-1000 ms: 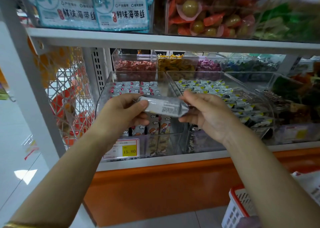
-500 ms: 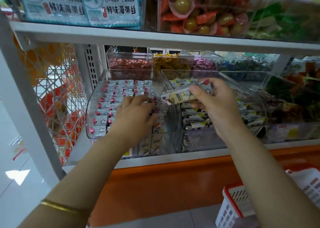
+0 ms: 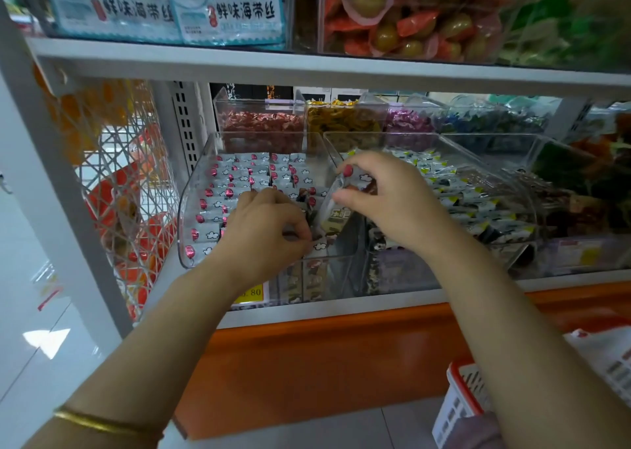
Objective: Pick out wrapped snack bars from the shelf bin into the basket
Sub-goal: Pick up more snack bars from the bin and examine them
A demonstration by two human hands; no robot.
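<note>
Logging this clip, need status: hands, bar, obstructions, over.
Left hand curled among bars in shelf bin, grip unclear. Right hand pinches one wrapped bar over the bin. Basket low right, path looks open.

The shelf bin (image 3: 187,216) is a clear plastic tub with a curved front wall. Inside it the snack bars (image 3: 235,182) lie in tidy rows, in silvery-white wrappers printed with small clouds and a red spot (most red ends point left). The held bar (image 3: 333,209) stands steeply tilted over the bin's right front part, pinched by the right hand (image 3: 392,202); its lower half shows cream and dark print. Near the bin's front wall the left hand (image 3: 266,233) pinches a front bar (image 3: 319,245) lying among the rest. The basket (image 3: 459,390), white lattice with a red rim, sits well below the bin and to its right.
</note>
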